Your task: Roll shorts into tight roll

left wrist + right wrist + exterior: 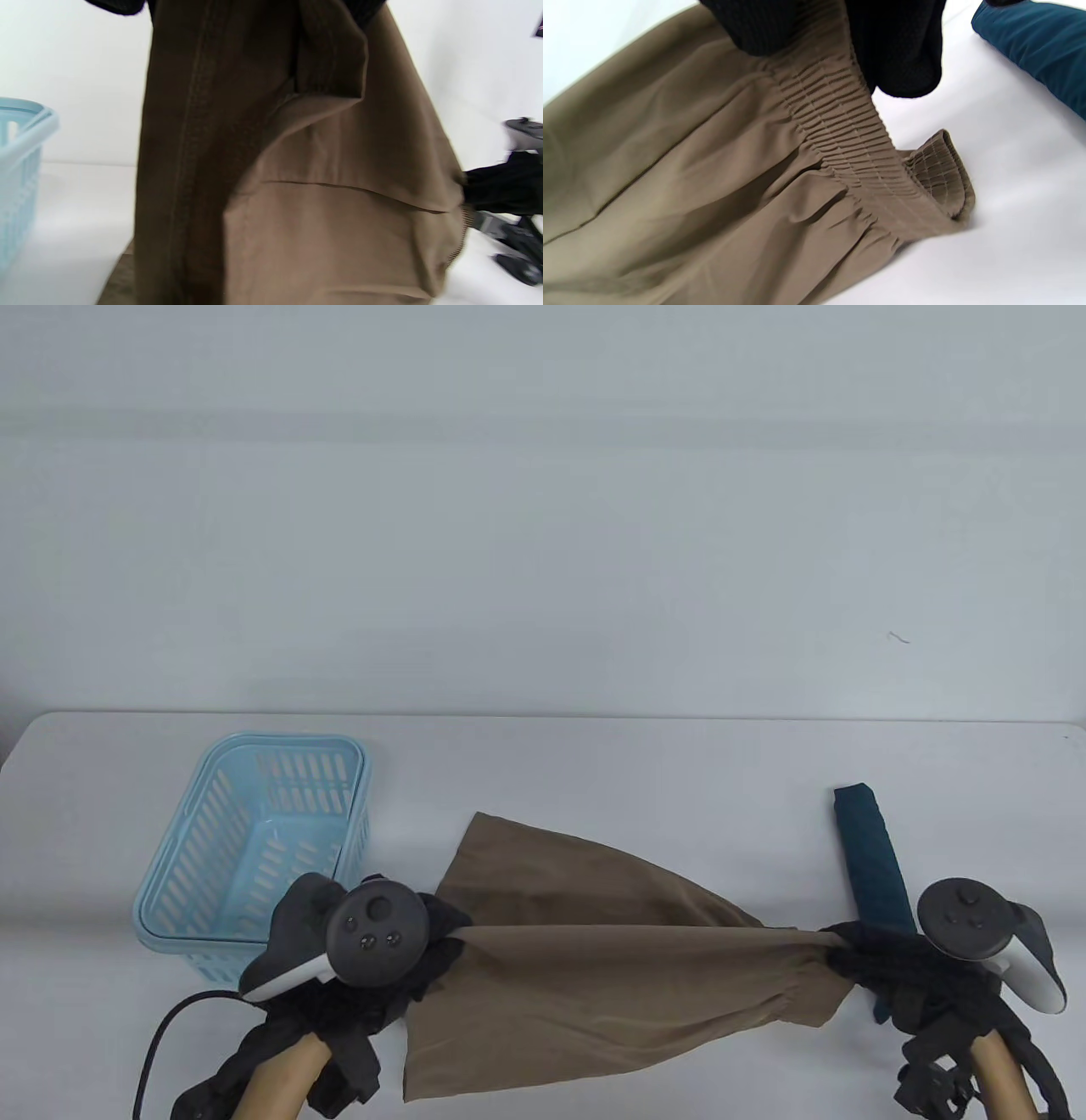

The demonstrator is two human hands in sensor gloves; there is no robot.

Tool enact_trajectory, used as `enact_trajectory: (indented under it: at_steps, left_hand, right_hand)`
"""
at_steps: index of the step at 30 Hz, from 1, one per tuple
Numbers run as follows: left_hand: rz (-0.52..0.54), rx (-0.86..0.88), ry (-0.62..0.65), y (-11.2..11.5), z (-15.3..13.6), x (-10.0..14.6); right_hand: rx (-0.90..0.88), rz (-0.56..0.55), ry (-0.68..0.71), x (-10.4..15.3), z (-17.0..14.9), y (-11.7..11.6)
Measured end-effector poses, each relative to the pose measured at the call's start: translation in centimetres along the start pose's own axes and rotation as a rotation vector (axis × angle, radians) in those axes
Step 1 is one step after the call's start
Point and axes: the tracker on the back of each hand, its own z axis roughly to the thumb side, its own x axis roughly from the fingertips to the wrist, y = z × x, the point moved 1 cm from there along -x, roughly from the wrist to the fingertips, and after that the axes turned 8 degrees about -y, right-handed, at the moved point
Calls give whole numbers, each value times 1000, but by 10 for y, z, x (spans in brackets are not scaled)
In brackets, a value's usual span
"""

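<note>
Brown shorts (585, 950) hang stretched between my two hands just above the white table, the lower part draping onto it. My left hand (437, 937) grips the leg-hem end at the left; the cloth (297, 190) fills the left wrist view. My right hand (848, 954) grips the elastic waistband (840, 127) at the right, with my gloved fingers (903, 51) pinching it from above.
A light blue plastic basket (254, 848) stands on the table at the left, just behind my left hand; its rim shows in the left wrist view (25, 127). A dark teal rolled garment (874, 861) lies at the right, behind my right hand (1035, 46).
</note>
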Motion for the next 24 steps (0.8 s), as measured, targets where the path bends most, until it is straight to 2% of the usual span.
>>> enact_trajectory:
  at_steps: [4,8,12,14,16,19,21,24]
  left_hand:
    - [-30,-57,-109,3,-11,-39]
    - [-87,-72,-210,14,-26,-83]
    - [-167,-115,-316,31,-43,-137]
    - [-161,-148,-401,44,-52,-168]
    - [-126,-184,-470,55,-58,-187]
    - [-77,-191,-486,68,-57,-203]
    - [-69,-162,-424,78,-49,-208]
    - [-120,-198,-340,93,-36,-203]
  right_hand:
    - [35,-62,-79,-19,4,-4]
    - [68,-72,-161,-43,7,-9]
    - [128,-79,-248,-73,9,-13]
    - [165,-107,-318,-92,7,-17]
    - [211,-151,-369,-104,3,-22]
    - [289,-200,-396,-113,0,-28]
    - [310,-199,-370,-113,-1,-33]
    - [339,-189,-337,-109,1,-37]
